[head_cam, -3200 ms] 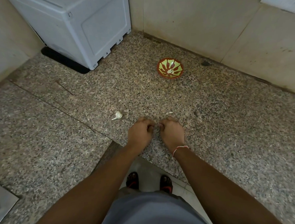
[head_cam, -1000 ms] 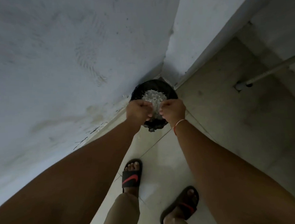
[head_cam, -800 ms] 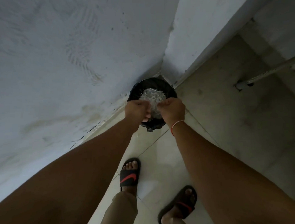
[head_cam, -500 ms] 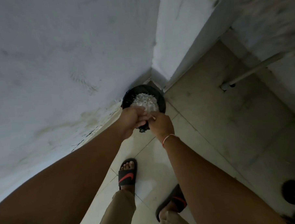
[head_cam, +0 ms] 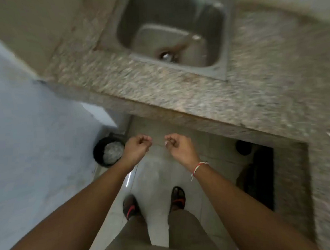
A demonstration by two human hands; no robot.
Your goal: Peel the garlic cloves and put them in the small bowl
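Head view: both hands, left (head_cam: 136,148) and right (head_cam: 177,147), hang loosely curled mid-frame, apparently empty, beside the bin (head_cam: 109,152) at left, likely after dropping peel.

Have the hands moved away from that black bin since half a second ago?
Yes. Both hands were together over the bin; now the left hand is beside its right rim and the right hand farther right, apart.
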